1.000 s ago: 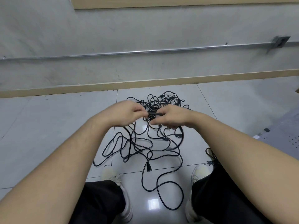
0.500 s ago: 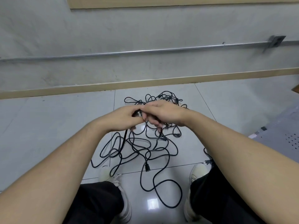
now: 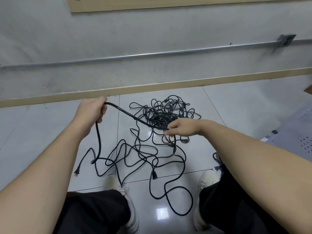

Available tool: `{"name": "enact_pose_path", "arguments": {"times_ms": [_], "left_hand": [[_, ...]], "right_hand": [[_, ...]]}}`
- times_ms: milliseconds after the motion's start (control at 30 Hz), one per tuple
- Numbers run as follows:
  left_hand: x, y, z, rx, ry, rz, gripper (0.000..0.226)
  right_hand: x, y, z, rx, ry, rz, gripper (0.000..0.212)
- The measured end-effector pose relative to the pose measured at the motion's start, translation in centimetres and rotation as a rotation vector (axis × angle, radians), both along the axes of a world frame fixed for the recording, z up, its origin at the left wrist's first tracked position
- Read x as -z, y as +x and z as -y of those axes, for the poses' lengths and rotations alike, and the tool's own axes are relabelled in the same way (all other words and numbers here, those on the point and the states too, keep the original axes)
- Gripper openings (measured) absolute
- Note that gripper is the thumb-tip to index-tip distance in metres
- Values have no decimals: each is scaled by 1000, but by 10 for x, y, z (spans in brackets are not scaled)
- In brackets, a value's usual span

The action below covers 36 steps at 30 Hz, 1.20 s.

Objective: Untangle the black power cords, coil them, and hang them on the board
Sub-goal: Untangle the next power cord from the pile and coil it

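both hands on one strand of the black power cords (image 3: 152, 149), tangle not yet undone.
near, lower centre of frame: loose loops lie on the floor tiles (image 3: 236, 107) between the two shoes (image 3: 133, 215), with one plug end (image 3: 77, 172) lying free at lower left. mid frame: left hand (image 3: 92, 109) has fingers curled round a lifted strand (image 3: 125, 112); right hand (image 3: 181, 128) pinches the same strand at its fingertips, other fingers loosely spread. the strand sags between them. far, upper centre: the dense knot (image 3: 162, 115) sits near the skirting board (image 3: 152, 86). judgement: cord is light, limp, rubbery, slightly springy, not fragile; best held near a plug end and fed hand over hand, since pulling mid-strand would likely tighten the knot.
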<state>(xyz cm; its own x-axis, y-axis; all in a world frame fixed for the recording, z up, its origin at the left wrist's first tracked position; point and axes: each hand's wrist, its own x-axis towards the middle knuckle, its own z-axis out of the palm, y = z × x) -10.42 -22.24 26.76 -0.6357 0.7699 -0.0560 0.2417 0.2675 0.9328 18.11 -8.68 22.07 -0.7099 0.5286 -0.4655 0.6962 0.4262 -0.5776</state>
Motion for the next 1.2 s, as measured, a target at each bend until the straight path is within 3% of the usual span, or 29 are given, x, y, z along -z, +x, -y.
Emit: {"name": "enact_pose_path", "arguments": {"times_ms": [133, 200, 367, 433, 567, 600, 667, 733, 800, 900, 967, 1133, 1200], "left_hand": [[5, -10, 11, 222, -253, 71, 27], [8, -10, 15, 349, -373, -4, 22], [8, -1, 3, 223, -169, 28, 23], [4, 19, -6, 304, -103, -55, 26], [4, 74, -20, 602, -75, -290, 23], [3, 83, -23, 632, -75, -345, 18], [2, 92, -29, 611, -23, -376, 20], [-2, 93, -33, 533, 71, -283, 21], [-6, 85, -33, 424, 157, -174, 23], [-9, 67, -28, 264, 252, -29, 26], [-9, 54, -24, 165, 258, 29, 26], [0, 19, -7, 155, 58, -127, 17], [2, 12, -1, 191, 17, -108, 22]], "right_hand": [[-8, -7, -1, 138, -73, -204, 32], [-13, -10, -1, 217, -153, -287, 27], [-29, -12, -1, 313, -25, -406, 29], [-33, -16, 2, 323, -59, -483, 31], [-41, -28, 12, 256, -78, -566, 2], [-42, -28, 14, 245, -90, -574, 5], [-39, -21, 14, 230, -148, -563, 14], [-36, -9, 13, 160, -175, -491, 13], [-29, 2, 7, 64, -147, -322, 8], [-15, 15, -8, -25, -22, -46, 24], [-6, 19, -14, -30, 35, 25, 22], [-1, 16, -12, 105, -27, -145, 17], [-10, 9, -10, 100, 16, -175, 13]]}}
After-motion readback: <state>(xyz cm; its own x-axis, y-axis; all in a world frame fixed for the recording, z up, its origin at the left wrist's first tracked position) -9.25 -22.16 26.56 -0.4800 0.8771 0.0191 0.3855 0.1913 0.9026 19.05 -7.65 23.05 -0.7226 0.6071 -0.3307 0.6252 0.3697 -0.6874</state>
